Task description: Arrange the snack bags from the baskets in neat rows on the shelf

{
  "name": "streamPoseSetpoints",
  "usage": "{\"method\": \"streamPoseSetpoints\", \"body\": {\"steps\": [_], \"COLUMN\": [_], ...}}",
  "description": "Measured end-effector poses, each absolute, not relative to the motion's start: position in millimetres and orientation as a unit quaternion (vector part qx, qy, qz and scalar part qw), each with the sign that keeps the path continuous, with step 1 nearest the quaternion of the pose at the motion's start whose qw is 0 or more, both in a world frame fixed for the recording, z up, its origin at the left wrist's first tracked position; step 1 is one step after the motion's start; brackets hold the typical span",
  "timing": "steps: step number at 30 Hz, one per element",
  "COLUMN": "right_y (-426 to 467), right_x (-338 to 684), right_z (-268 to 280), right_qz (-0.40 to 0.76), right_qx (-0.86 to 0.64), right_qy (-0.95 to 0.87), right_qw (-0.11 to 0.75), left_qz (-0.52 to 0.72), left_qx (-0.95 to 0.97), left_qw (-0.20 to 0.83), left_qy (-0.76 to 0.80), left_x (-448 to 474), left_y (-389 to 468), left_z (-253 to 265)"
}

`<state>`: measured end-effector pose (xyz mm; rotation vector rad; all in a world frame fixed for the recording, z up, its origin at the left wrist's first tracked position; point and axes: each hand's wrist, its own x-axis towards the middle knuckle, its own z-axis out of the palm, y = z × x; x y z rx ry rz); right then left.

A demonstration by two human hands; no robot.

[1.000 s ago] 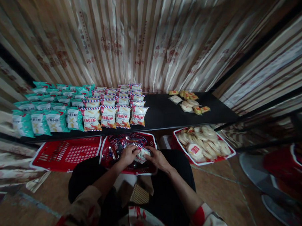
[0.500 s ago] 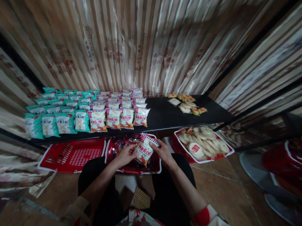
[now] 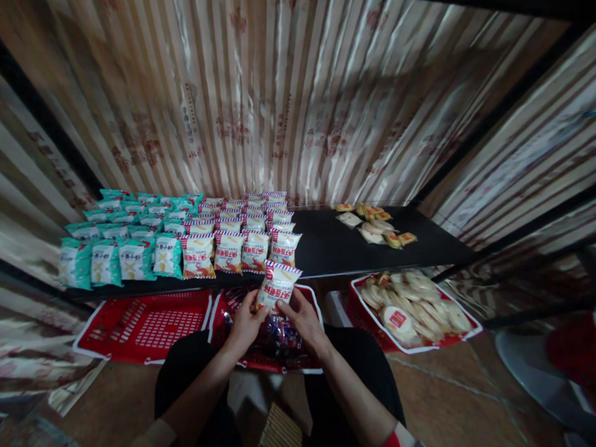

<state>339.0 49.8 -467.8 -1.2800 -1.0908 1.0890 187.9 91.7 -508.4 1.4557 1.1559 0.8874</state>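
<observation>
A white and orange snack bag [image 3: 277, 285] with a blue-and-red striped top edge is held between my two hands. My left hand [image 3: 249, 321] grips its lower left corner, and my right hand [image 3: 301, 317] pinches its lower right side. The bag stands nearly upright in front of the shelf edge, above a red basket [image 3: 315, 364] that contains dark, shiny packets. Just behind it on the black shelf [image 3: 319, 249], matching snack bags [image 3: 198, 255] stand in rows. Teal snack bags [image 3: 137, 259] fill rows to their left.
Several small yellow and white packets [image 3: 374, 225] lie on the shelf's right part. A red basket [image 3: 152, 325] sits below left, and another basket [image 3: 473, 331] full of pale round packets [image 3: 405, 304] below right. Black posts [image 3: 496, 132] and a striped curtain [image 3: 252, 87] bound the shelf.
Both hands have raised the snack bag towards the shelf and turned it more upright. My right hand has shifted from its top corner to its lower side. The view has tilted up slightly.
</observation>
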Motion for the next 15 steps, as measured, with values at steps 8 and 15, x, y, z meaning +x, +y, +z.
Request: {"method": "streamPoseSetpoints", "body": {"steps": [8,15], "right_y": [95,130], "right_x": [344,340], "right_z": [-477,-478], "right_qz": [0.336,0.216], "right_qx": [-0.63,-0.685], "right_qy": [-0.502,-0.541], "right_qw": [0.487,0.438], "left_qz": [0.396,0.435], "left_qx": [0.676,0.675], "left_qw": [0.26,0.168], "left_qy": [0.566,0.572], "left_x": [205,211], "left_y": [118,128], "left_z": [-497,-499]}}
